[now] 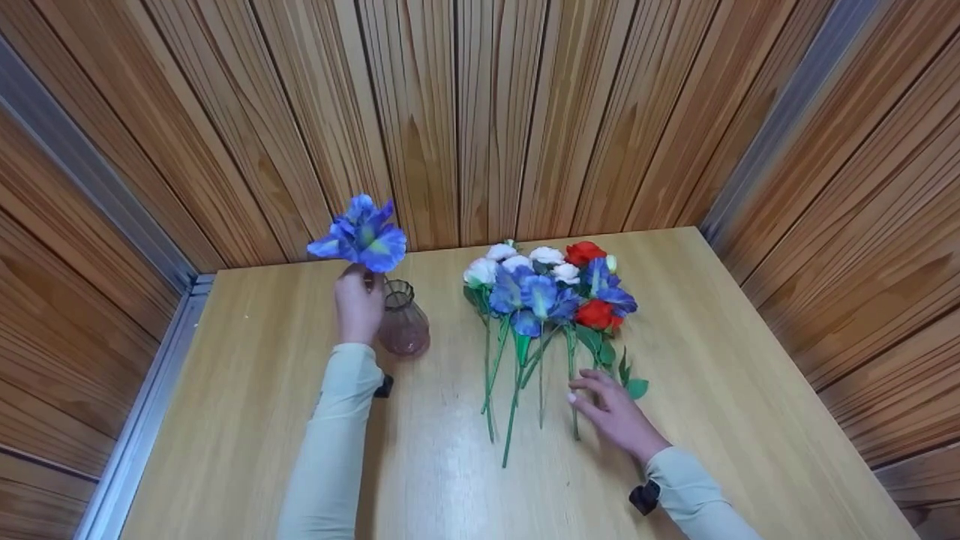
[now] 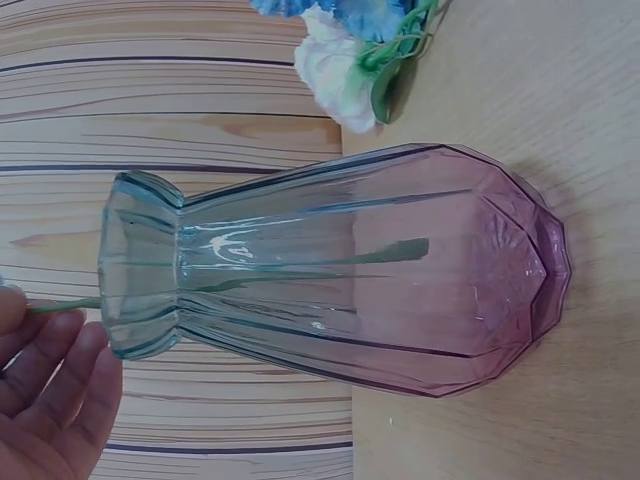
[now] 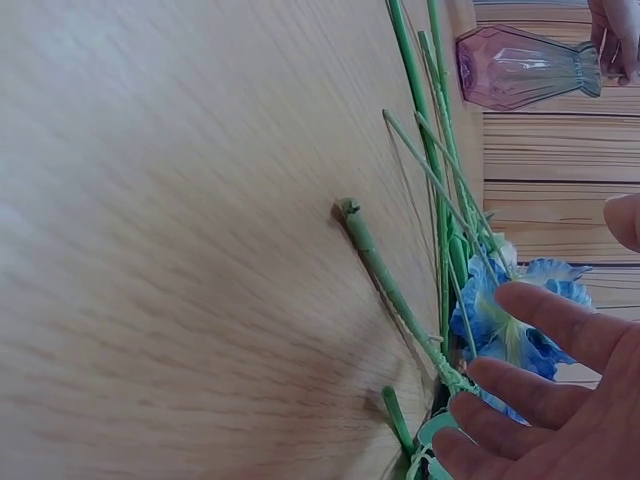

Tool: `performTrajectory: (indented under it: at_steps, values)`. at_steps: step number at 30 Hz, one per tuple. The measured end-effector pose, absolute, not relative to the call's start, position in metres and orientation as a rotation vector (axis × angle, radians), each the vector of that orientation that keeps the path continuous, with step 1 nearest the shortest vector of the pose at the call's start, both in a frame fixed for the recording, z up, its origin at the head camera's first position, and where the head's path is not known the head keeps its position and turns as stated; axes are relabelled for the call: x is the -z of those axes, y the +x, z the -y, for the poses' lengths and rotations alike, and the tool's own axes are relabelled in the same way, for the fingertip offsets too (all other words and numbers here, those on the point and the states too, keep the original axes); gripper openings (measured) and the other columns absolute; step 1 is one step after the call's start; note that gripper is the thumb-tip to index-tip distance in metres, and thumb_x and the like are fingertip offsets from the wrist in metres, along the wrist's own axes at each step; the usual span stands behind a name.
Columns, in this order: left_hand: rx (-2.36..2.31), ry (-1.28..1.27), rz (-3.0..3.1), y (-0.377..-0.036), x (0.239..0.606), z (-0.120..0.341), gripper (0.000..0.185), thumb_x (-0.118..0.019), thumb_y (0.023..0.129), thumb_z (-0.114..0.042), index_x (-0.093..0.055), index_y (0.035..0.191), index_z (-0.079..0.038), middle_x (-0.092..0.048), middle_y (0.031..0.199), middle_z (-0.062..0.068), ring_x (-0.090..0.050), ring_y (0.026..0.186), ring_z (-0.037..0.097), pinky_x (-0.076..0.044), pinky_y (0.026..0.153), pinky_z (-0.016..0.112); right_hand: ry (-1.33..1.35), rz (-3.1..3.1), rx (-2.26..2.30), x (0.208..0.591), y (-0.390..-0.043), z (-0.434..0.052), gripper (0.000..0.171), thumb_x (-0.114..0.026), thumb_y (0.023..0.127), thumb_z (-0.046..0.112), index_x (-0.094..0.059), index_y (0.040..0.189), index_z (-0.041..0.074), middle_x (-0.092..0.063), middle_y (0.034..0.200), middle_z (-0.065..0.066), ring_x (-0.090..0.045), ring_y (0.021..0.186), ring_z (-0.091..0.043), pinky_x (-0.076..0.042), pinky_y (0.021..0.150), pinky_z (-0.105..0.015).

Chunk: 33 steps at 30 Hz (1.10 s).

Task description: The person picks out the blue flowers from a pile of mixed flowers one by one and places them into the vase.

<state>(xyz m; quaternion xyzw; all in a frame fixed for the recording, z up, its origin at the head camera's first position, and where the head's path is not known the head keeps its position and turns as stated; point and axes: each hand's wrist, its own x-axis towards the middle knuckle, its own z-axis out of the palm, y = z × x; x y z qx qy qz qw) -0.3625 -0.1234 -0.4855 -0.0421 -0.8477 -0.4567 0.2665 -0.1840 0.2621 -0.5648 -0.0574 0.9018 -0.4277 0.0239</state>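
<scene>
My left hand (image 1: 357, 289) pinches the stem of a blue flower (image 1: 362, 234) just under its bloom. The lower stem (image 2: 300, 268) is inside a pink-tinted glass vase (image 1: 403, 328) that stands right beside the hand. In the left wrist view the vase (image 2: 340, 270) fills the frame and my fingers (image 2: 55, 390) are at its mouth. My right hand (image 1: 592, 401) is open, its fingers spread over the green stems (image 1: 517, 390) of a bunch of blue, white and red flowers (image 1: 547, 289) lying on the table. In the right wrist view the fingers (image 3: 545, 330) hover close above the stems (image 3: 395, 290).
The wooden table (image 1: 750, 390) is enclosed by wood-slat walls (image 1: 480, 112) at the back and both sides, with metal strips in the corners. A metal rail (image 1: 142, 420) runs along the table's left edge.
</scene>
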Motion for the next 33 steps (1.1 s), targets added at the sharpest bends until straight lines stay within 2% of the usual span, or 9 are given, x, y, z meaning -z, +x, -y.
performTrajectory:
  at_steps: [7, 14, 26, 33]
  values:
    - [1.182, -0.127, 2.275, -0.365, 0.491, 0.124, 0.011, -0.060, 0.087, 0.000, -0.067, 0.080, 0.001, -0.065, 0.081, 0.014, -0.061, 0.075, 0.027, -0.051, 0.068, 0.039, -0.156, -2.782, 1.331, 0.564, -0.183, -0.263, 0.048, -0.060, 0.092, 0.044, -0.063, 0.122, 0.006, -0.041, 0.144, -0.017, -0.032, 0.134, -0.039, -0.024, 0.108, -0.058]
    - [1.214, -0.151, 2.254, -0.365, 0.495, 0.123, 0.010, -0.066, 0.089, -0.006, -0.072, 0.087, 0.002, -0.065, 0.080, 0.012, -0.061, 0.074, 0.025, -0.051, 0.068, 0.036, -0.141, -2.782, 1.328, 0.564, -0.184, -0.263, 0.044, -0.060, 0.093, 0.040, -0.064, 0.121, 0.006, -0.041, 0.144, -0.018, -0.032, 0.134, -0.039, -0.024, 0.107, -0.059]
    - [1.210, -0.104, 2.328, -0.361, 0.500, 0.125, 0.008, -0.068, 0.088, -0.008, -0.072, 0.086, -0.001, -0.065, 0.086, 0.010, -0.059, 0.080, 0.024, -0.049, 0.073, 0.037, -0.164, -2.788, 1.338, 0.562, -0.183, -0.260, 0.048, -0.060, 0.092, 0.044, -0.064, 0.121, 0.006, -0.043, 0.142, -0.016, -0.033, 0.133, -0.039, -0.023, 0.108, -0.059]
    - [1.202, -0.108, 2.330, -0.360, 0.500, 0.124, 0.007, -0.071, 0.085, -0.006, -0.072, 0.083, 0.000, -0.066, 0.081, 0.011, -0.060, 0.075, 0.026, -0.049, 0.069, 0.038, -0.175, -2.787, 1.335, 0.560, -0.183, -0.261, 0.047, -0.061, 0.092, 0.041, -0.064, 0.121, 0.005, -0.043, 0.142, -0.018, -0.033, 0.133, -0.040, -0.023, 0.108, -0.059]
